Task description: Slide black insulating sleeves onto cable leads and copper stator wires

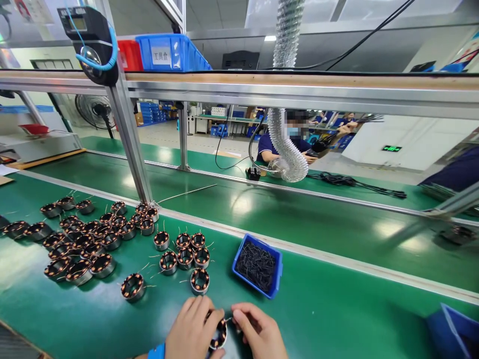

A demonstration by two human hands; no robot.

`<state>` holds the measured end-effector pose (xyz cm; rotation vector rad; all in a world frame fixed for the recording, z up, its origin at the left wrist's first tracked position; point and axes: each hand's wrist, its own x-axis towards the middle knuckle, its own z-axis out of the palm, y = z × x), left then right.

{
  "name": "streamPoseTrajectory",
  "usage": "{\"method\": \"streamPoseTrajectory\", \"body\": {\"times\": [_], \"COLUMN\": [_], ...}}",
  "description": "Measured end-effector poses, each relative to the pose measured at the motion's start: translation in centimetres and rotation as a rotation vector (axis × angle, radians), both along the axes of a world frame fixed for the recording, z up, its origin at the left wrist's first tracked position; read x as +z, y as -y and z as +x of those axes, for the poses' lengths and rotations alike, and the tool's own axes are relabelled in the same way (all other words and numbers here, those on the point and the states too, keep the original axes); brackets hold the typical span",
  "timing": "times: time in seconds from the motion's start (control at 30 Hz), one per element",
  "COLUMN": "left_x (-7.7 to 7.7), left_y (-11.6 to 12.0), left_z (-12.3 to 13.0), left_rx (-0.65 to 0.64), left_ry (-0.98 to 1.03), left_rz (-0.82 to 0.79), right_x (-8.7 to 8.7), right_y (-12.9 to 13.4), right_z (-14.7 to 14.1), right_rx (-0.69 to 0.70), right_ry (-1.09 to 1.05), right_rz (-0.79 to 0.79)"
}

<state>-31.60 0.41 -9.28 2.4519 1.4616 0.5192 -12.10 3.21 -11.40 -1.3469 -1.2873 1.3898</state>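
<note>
My left hand (194, 326) is closed around a motor stator (219, 335), a metal ring with copper windings, on the green bench near its front edge. Beside it, my right hand (260, 329) pinches at the end of a wire lead (228, 319) sticking out from the stator's right side. Whether a sleeve sits between those fingertips is too small to tell. Just beyond my right hand stands a blue bin (277, 279) holding many short black tubes (256, 265). Another stator (200, 281) lies right past my left hand's fingers.
Several more stators (185, 258) with loose leads cover the bench's left side. A second blue bin (449, 329) stands at the far right. A metal post (129, 144) rises behind the stators. Across the bench, beyond a clear hose (286, 149), a person (265, 147) sits handling cables.
</note>
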Motion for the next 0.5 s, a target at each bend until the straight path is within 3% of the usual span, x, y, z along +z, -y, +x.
{"method": "streamPoseTrajectory", "body": {"times": [0.5], "left_x": [0.09], "left_y": [-0.25], "left_z": [0.02], "left_rx": [0.017], "left_ry": [-0.083], "left_rz": [-0.014], "right_x": [-0.58], "right_y": [0.18], "right_z": [-0.71], "right_rx": [0.106], "right_ry": [-0.023], "right_rz": [-0.029]}}
